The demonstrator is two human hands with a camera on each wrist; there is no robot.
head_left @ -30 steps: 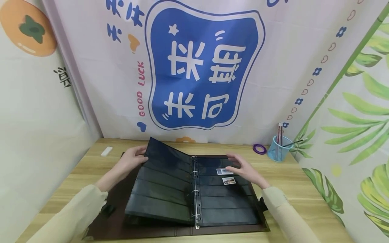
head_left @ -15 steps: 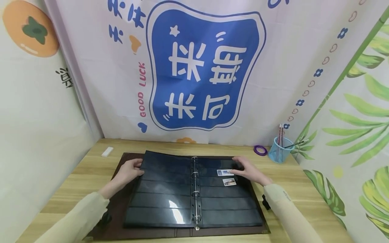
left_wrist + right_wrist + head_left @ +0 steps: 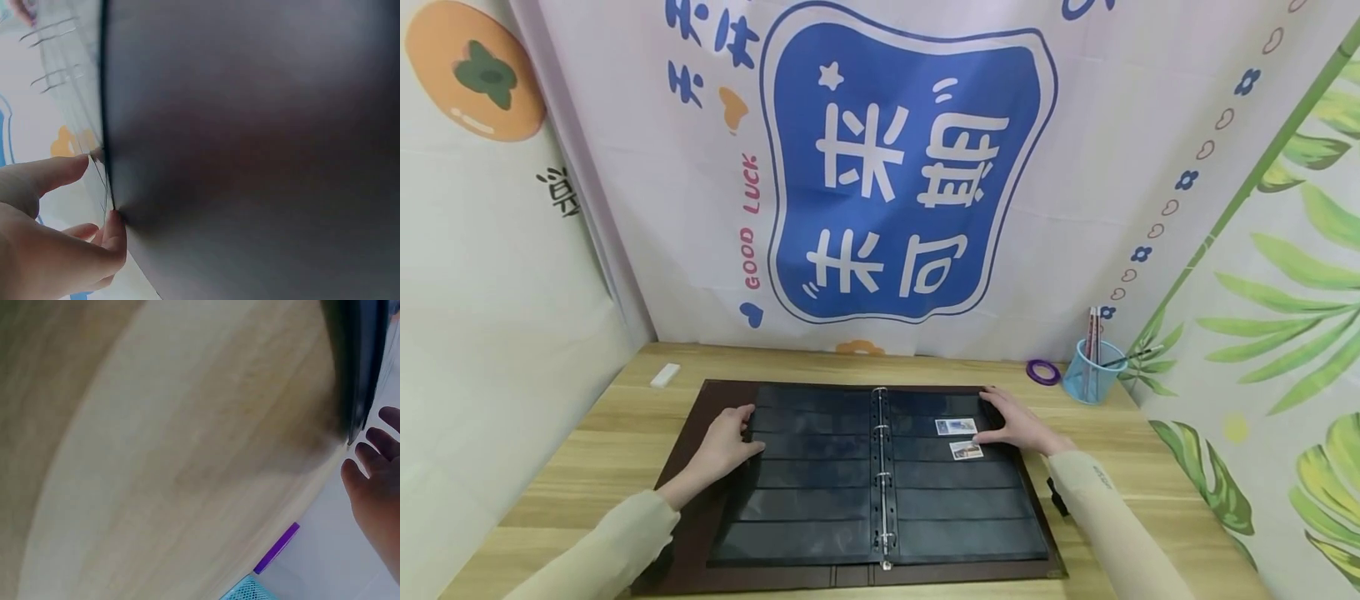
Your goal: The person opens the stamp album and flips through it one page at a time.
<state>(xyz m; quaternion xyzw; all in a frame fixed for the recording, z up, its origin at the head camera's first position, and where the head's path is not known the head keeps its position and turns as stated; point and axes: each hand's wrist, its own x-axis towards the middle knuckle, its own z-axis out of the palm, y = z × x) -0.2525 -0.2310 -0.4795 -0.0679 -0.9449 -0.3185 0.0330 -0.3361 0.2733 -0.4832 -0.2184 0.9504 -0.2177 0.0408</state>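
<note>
An album with black pocket pages point(image 3: 812, 475) lies spread on a brown cover point(image 3: 692, 442), metal rings point(image 3: 882, 479) down its middle. My left hand point(image 3: 724, 443) is at the left page's outer edge, thumb and fingers apart; in the left wrist view this hand point(image 3: 56, 231) has fingertips touching the edge. Over the right page's upper outer corner is my right hand point(image 3: 1017, 423), fingers spread, thumb near two small stamps, the upper point(image 3: 956, 427) and the lower point(image 3: 966, 450). The right wrist view shows this hand point(image 3: 381, 481) beside the album's edge, fingers loosely extended.
On the wooden table point(image 3: 572, 467), a white block point(image 3: 665, 375) lies at the back left. At the back right are a purple ring point(image 3: 1042, 372) and a blue mesh cup point(image 3: 1092, 377) with pencils. Printed cloths hang behind and at the sides.
The raised left page has come down flat onto the left side. My left hand has moved down with it, its fingers more apart. My right hand has shifted slightly right and down.
</note>
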